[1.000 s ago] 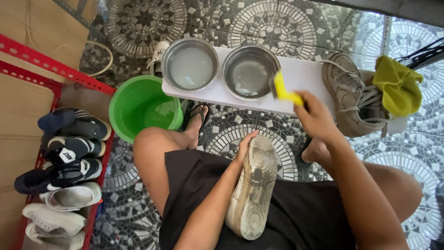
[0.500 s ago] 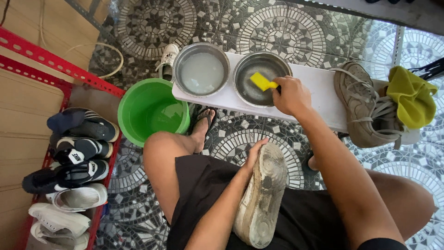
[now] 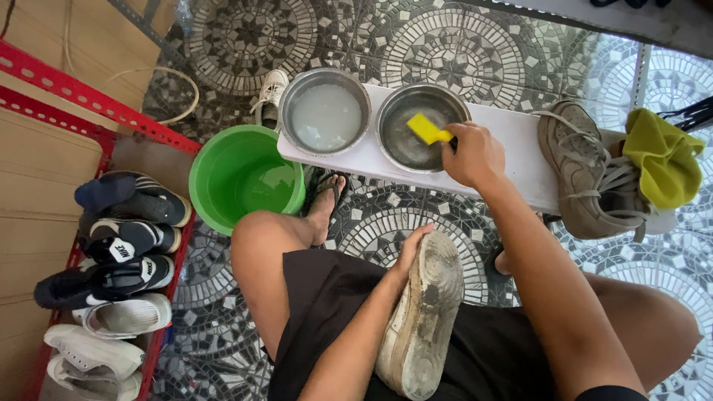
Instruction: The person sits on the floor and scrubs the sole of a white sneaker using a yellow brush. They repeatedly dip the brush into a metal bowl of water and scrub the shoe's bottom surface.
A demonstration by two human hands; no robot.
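A grey-and-white patterned mosaic tile floor is spreading under everything. At the left, a red metal shoe rack is carrying a column of dark and white shoes. Across the far middle, a low white rectangular counter is bearing two round steel bowls: the left steel bowl is holding cloudy water, and the right steel bowl is sitting just beside it. A round green plastic bucket is standing on the floor near the counter's left end. On the counter's right end a worn beige laced sneaker is lying beside a crumpled yellow cloth. On the person's lap, the left hand is gripping a dirty white sneaker turned sole-up. The right hand is clenching a yellow scrubbing brush, dipping it into the right steel bowl.
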